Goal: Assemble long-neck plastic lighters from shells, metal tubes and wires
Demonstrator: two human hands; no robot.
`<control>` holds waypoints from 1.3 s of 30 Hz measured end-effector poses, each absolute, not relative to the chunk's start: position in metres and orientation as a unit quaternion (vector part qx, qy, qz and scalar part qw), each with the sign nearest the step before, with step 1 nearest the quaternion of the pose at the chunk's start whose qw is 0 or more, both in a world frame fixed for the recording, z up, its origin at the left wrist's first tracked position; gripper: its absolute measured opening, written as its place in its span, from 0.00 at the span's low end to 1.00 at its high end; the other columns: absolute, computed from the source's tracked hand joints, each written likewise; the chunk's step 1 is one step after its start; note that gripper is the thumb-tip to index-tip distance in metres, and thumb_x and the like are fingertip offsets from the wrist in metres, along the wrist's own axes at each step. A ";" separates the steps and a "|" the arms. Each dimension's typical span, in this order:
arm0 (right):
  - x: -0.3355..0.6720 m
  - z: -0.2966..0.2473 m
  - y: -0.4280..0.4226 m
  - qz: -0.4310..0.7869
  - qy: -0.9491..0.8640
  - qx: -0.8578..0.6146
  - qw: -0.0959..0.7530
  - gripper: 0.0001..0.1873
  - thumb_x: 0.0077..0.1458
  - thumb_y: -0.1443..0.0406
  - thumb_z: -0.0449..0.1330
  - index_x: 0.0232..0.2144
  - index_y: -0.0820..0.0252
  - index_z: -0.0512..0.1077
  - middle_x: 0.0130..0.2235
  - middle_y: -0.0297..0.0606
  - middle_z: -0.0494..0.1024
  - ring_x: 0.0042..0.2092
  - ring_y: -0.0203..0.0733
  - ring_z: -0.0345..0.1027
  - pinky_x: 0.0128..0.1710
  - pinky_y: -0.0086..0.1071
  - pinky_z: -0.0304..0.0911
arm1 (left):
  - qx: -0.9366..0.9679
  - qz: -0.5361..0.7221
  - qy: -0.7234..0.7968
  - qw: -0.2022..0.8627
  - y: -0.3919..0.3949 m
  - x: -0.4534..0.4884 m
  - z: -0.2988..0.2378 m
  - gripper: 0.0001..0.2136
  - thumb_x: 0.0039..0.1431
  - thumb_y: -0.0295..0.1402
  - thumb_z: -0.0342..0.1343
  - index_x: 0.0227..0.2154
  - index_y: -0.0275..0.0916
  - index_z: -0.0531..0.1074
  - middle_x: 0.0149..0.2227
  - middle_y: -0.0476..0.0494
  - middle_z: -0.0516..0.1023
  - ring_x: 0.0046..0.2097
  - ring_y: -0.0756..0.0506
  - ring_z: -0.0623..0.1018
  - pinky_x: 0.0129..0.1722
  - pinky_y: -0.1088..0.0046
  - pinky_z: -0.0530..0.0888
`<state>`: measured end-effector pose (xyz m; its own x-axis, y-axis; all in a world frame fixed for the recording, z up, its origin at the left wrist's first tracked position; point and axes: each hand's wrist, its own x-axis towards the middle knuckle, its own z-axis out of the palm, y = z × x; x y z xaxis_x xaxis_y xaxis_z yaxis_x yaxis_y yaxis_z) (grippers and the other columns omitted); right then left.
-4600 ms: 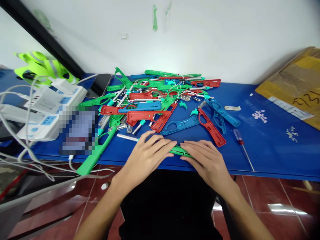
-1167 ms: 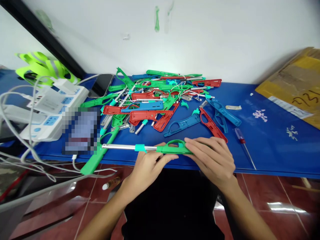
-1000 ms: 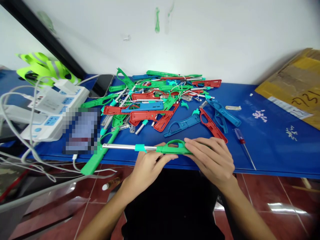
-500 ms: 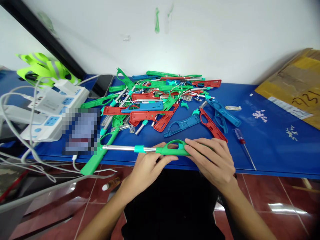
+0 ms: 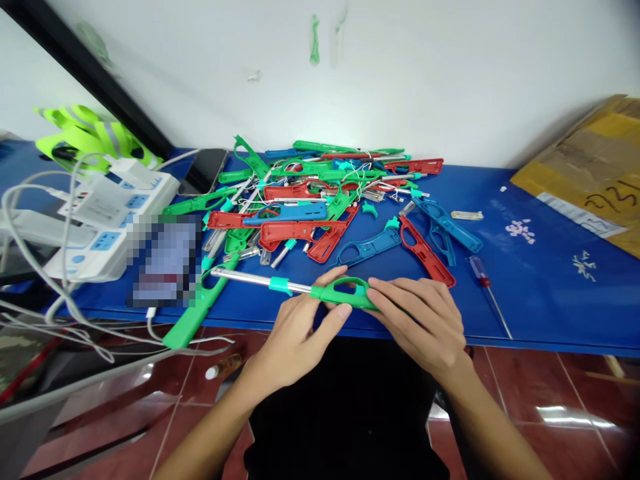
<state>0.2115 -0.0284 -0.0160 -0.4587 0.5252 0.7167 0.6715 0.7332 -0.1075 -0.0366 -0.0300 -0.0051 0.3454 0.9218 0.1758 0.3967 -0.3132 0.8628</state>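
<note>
A green long-nosed lighter (image 5: 327, 292) with a silver metal tube and a teal collar lies across both hands, above the table's front edge. My left hand (image 5: 305, 333) grips it near the trigger loop, the thumb on the near side and fingers behind. My right hand (image 5: 425, 317) is wrapped over the handle end and hides most of it. The tube points left, its tip a little raised. Beyond the hands lies a pile of red, green and blue lighter halves, with a red shell (image 5: 295, 231) and a blue shell (image 5: 367, 245) closest.
On the left are a white power strip (image 5: 107, 243) with tangled cables, a phone (image 5: 163, 267) and another green lighter (image 5: 193, 313). A screwdriver (image 5: 487, 290), small pink parts (image 5: 520, 230) and pale bits (image 5: 584, 265) lie right. A cardboard box (image 5: 590, 173) stands at far right.
The lighter has tilted, its tube tip rising slightly. My left thumb has moved up onto the green body, and my left fingers show higher behind it. My right hand stays on the handle.
</note>
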 end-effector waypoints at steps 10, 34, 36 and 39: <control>0.207 -0.013 -0.033 -0.104 -0.850 -0.337 0.391 0.27 0.66 0.71 0.70 0.65 0.58 0.76 0.56 0.42 0.88 0.52 0.47 0.83 0.53 0.41 0.79 | 0.618 0.448 0.426 0.486 -0.037 -0.019 -0.012 0.16 0.78 0.39 0.51 0.62 0.43 0.74 0.61 0.38 0.81 0.38 0.47 0.82 0.40 0.67 0.84; 0.202 -0.005 -0.021 -0.032 -0.887 -0.300 0.350 0.20 0.70 0.74 0.64 0.62 0.64 0.75 0.56 0.45 0.87 0.48 0.43 0.83 0.45 0.36 0.79 | 0.538 0.452 0.424 0.572 -0.034 -0.013 -0.012 0.15 0.70 0.35 0.60 0.56 0.41 0.80 0.59 0.38 0.80 0.42 0.47 0.78 0.43 0.70 0.78; 0.201 -0.003 -0.022 -0.025 -0.886 -0.301 0.351 0.20 0.70 0.74 0.64 0.62 0.64 0.75 0.56 0.45 0.87 0.48 0.42 0.83 0.45 0.36 0.79 | 0.544 0.441 0.423 0.575 -0.035 -0.014 -0.013 0.15 0.71 0.35 0.60 0.58 0.41 0.79 0.63 0.37 0.78 0.44 0.46 0.79 0.44 0.69 0.79; 0.201 -0.003 -0.022 -0.014 -0.886 -0.301 0.353 0.20 0.70 0.74 0.65 0.62 0.64 0.76 0.56 0.46 0.87 0.48 0.43 0.83 0.45 0.36 0.80 | 0.551 0.435 0.415 0.578 -0.036 -0.016 -0.014 0.16 0.72 0.37 0.62 0.59 0.42 0.77 0.64 0.37 0.77 0.44 0.46 0.79 0.47 0.68 0.79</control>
<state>0.2010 -0.0221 -0.0030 -0.5686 0.5237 0.6343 0.5433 0.8181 -0.1884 -0.0160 -0.0363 -0.0143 0.2760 0.9612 -0.0005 -0.0459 0.0137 0.9989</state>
